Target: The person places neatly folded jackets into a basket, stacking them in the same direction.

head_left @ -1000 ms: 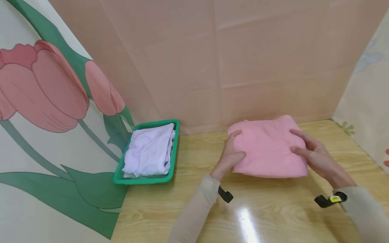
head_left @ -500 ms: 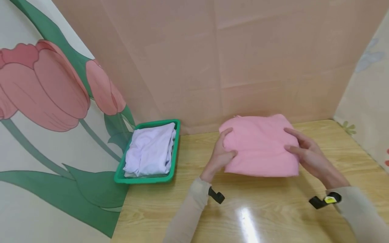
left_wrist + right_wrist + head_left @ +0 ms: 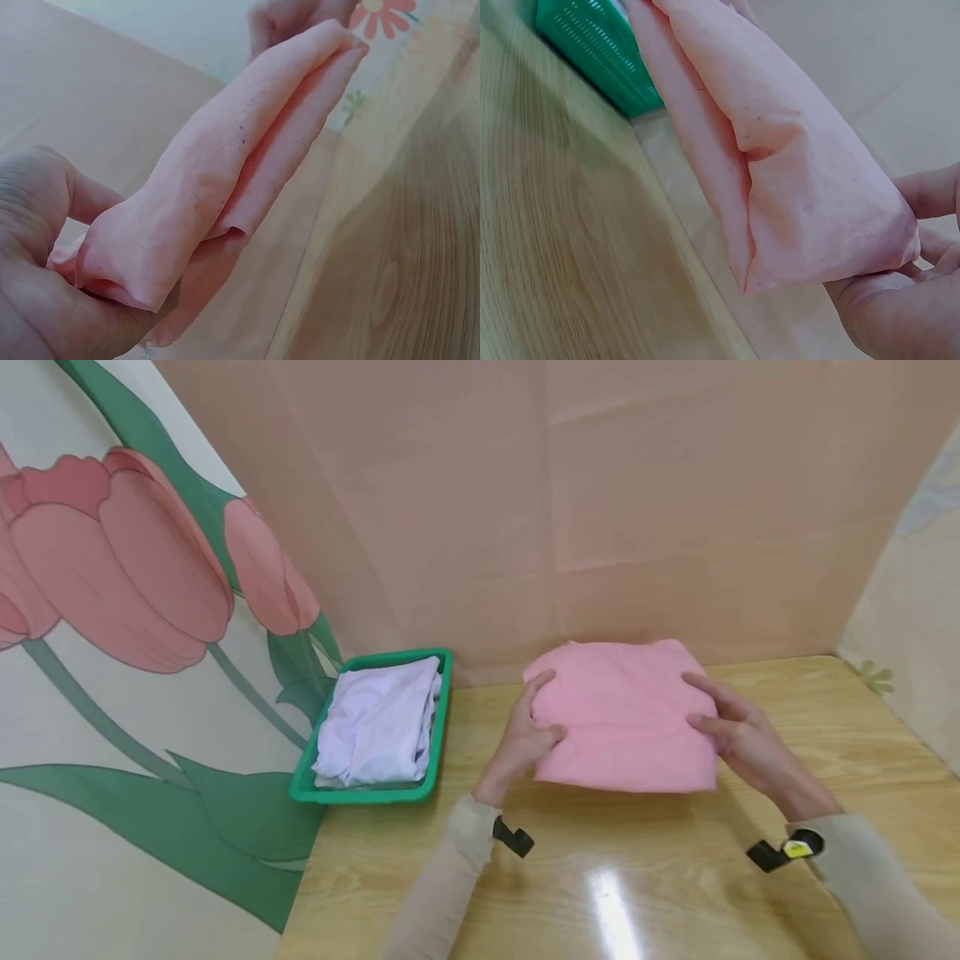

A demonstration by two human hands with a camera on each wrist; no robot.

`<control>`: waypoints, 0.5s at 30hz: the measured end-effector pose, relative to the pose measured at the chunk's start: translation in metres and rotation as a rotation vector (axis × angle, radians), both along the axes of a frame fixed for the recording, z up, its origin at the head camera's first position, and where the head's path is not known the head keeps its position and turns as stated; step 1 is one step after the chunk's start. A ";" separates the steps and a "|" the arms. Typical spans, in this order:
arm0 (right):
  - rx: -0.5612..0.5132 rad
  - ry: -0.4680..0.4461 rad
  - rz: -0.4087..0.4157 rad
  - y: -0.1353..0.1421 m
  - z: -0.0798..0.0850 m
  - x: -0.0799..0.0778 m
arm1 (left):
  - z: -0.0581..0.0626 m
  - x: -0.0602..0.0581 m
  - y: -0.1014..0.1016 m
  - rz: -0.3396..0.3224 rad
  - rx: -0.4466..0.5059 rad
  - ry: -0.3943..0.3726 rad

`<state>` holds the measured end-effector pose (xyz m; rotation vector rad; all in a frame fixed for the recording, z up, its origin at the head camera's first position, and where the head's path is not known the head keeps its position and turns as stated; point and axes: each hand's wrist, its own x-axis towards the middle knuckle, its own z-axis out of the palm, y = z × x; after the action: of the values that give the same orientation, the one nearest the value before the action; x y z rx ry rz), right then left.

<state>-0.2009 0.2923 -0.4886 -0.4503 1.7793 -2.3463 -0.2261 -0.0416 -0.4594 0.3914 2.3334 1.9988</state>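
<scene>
A folded pink cloth (image 3: 618, 718) is held up between both hands over the wooden table, right of the middle in the head view. My left hand (image 3: 522, 733) grips its left side, thumb on the near face. On the opposite side my right hand (image 3: 738, 735) pinches the cloth's edge the same way. The left wrist view shows the folded layers of the pink cloth (image 3: 172, 202) end-on, its corner between thumb and fingers. In the right wrist view the pink cloth (image 3: 795, 187) has a loose fold gaping along its lower side.
A green plastic basket (image 3: 444, 718) stands at the table's back left, against the tulip-painted wall (image 3: 187, 710). Folded white cloth (image 3: 382, 718) lies in it. A tan sheet (image 3: 450, 510) hangs behind the wooden table (image 3: 562, 893). Another painted wall (image 3: 915, 635) borders the right side.
Both hands have carried the pink cloth leftward, toward the green basket. The head view has shifted slightly. Both hands keep the same hold; the basket and white cloth stay put.
</scene>
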 end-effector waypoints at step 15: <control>0.181 0.117 0.109 -0.034 0.018 -0.010 | 0.026 0.001 -0.047 0.017 -0.023 0.052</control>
<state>-0.2110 0.2582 -0.4705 -0.6508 1.9442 -2.1032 -0.2252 -0.0887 -0.4335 0.4294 2.3956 1.9914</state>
